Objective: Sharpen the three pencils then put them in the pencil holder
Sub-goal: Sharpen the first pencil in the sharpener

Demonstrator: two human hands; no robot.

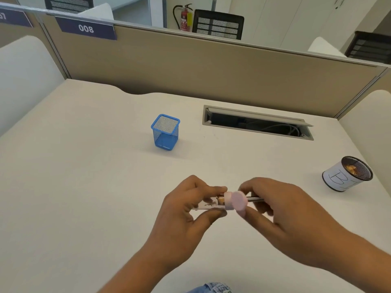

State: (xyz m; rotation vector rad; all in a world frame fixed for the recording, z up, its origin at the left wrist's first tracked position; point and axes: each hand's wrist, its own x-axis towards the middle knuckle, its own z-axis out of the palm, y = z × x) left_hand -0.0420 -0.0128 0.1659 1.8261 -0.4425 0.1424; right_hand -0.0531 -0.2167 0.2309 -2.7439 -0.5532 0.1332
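Well, a pale office desk fills the view, fenced at the back by a beige partition carrying one "008" label. The left hand pinches one clear sharpener with a pink cap between thumb and fingers. The right hand, touching that cap, grips one dark, blurred pencil. One open cable hatch lies beyond the right hand. One blue mesh pencil holder stands upright well beyond the left hand. One paper-wrapped black mesh cup sits well to the right of the right hand.
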